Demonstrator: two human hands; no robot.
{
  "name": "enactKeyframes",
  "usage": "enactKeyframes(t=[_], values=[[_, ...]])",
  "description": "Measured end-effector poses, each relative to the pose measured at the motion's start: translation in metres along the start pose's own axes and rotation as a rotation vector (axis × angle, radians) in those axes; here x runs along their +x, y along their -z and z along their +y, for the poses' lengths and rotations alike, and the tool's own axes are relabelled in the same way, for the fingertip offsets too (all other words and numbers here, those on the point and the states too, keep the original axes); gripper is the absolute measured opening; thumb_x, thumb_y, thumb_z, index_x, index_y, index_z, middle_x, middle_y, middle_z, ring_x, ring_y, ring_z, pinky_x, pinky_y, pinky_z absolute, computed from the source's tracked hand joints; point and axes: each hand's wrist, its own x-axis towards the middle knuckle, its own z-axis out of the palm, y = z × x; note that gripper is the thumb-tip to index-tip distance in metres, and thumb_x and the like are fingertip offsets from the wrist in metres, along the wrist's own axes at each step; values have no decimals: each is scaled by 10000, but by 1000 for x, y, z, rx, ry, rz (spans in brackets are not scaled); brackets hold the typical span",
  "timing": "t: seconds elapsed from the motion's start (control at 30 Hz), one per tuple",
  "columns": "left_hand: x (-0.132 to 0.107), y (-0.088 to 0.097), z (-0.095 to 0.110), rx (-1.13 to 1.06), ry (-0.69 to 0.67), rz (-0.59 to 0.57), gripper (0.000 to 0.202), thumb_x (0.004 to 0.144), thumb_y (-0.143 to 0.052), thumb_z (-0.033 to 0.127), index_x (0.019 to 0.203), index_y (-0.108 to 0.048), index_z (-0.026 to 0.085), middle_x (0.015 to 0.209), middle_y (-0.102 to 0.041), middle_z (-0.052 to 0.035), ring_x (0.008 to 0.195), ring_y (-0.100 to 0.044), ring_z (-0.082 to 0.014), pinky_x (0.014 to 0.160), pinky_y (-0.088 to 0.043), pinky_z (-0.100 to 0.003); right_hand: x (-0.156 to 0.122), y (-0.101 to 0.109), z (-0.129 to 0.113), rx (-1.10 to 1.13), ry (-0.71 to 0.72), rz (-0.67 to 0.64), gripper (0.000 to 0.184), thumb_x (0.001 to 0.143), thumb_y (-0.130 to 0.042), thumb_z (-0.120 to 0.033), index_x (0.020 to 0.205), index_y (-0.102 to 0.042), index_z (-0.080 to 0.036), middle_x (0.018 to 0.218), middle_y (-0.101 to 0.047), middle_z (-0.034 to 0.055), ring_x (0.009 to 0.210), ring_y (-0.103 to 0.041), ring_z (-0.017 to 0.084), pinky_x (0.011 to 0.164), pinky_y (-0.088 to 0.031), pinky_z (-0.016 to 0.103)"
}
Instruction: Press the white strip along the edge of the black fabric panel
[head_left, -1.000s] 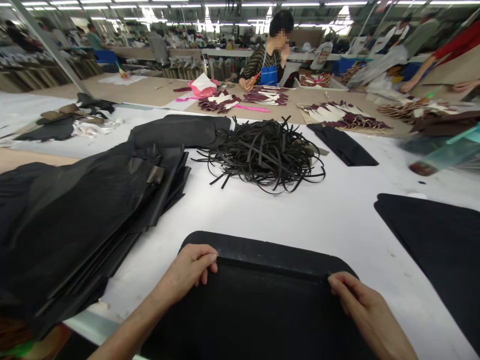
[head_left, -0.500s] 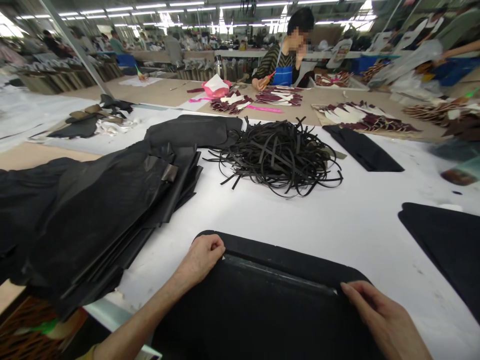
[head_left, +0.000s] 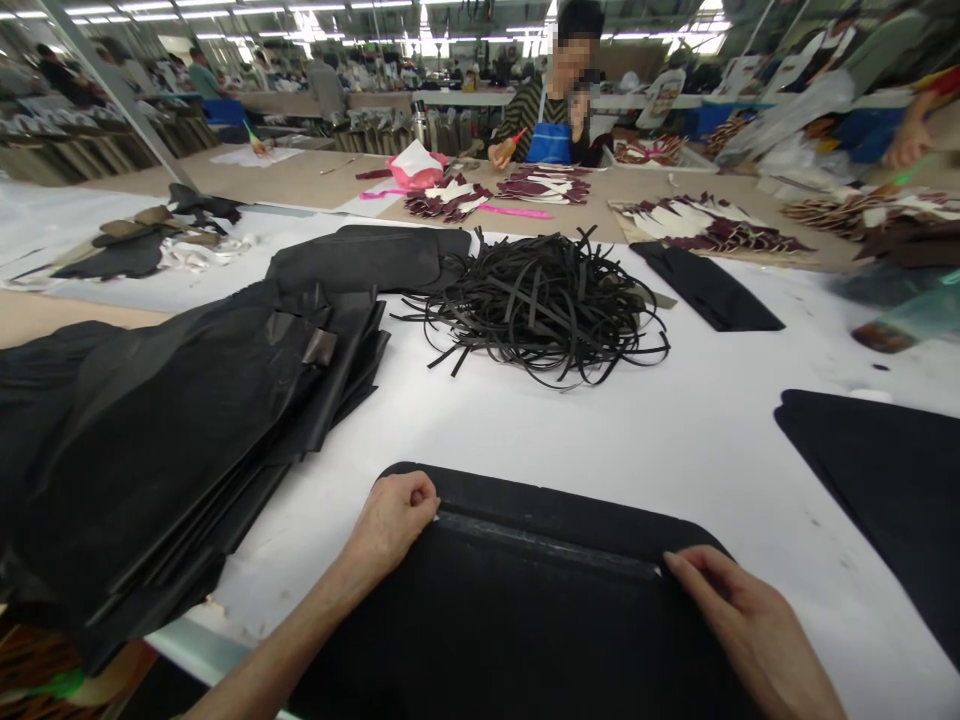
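Note:
A large black sheet (head_left: pixel 510 640) with rounded corners lies on the white tabletop in front of me. A shiny pale streak runs across it near its far edge. My left hand (head_left: pixel 397 515) is closed at the streak's left end, thumb and fingers pinched together. At the right end, my right hand (head_left: pixel 720 590) pinches with thumb and index finger. Between them a narrow black strip (head_left: pixel 547 540) seems to stretch just above the streak, hard to tell apart from the sheet. Tiny white spots show beside both fingertips.
Stacked black sheets (head_left: pixel 165 430) cover the left side. A tangled heap of black strips (head_left: pixel 547 300) lies beyond the sheet. More black pieces (head_left: pixel 885 480) rest at the right. Across the table a person in a blue apron (head_left: pixel 550 143) sits by maroon and white pieces (head_left: pixel 544 185).
The view has shifted slightly, so the surroundings sit a little further left and higher. Both hands keep their pinch at the ends of the streak.

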Motion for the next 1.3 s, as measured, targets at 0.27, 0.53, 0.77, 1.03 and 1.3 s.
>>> enactKeyframes(t=[0.27, 0.53, 0.77, 1.03, 1.3], values=[[2, -3, -2, 86, -13, 5, 130, 714, -449, 234, 602, -507, 202, 514, -467, 50, 527, -444, -130, 519, -294, -239, -8, 1, -11, 4, 22, 26, 404, 814, -411, -566, 668, -569, -225, 582, -537, -23, 583, -506, 161, 527, -380, 246], [-7, -3, 1, 286, -57, 12, 163, 826, -402, 306, 682, -419, 232, 509, -460, 62, 519, -475, -150, 520, -289, -248, -9, -3, -16, 32, 13, 93, 328, 836, -419, -476, 642, -504, -225, 533, -458, -48, 543, -451, 140, 507, -336, 237], [-21, -23, 2, 863, -385, 162, 362, 869, -237, 86, 955, -570, 197, 924, -618, -57, 725, -614, -192, 546, -416, -278, -10, -4, -23, 19, 6, 131, 277, 833, -431, -397, 622, -448, -220, 538, -428, -54, 539, -415, 129, 518, -305, 244], [-24, -31, -25, 1027, -841, 253, 537, 735, -349, -56, 1172, -591, 140, 1034, -635, -114, 960, -589, -237, 793, -514, -328, -13, -4, -29, -53, -20, 184, 253, 835, -436, -351, 622, -454, -216, 537, -460, -57, 547, -444, 120, 510, -276, 235], [-46, -42, 20, 1341, -638, 143, 709, 754, -373, -100, 1348, -386, 287, 1036, -620, -133, 935, -601, -238, 830, -464, -372, -11, -10, -27, -122, -10, 218, 246, 827, -448, -326, 611, -414, -215, 549, -482, -52, 543, -436, 118, 517, -261, 237]])
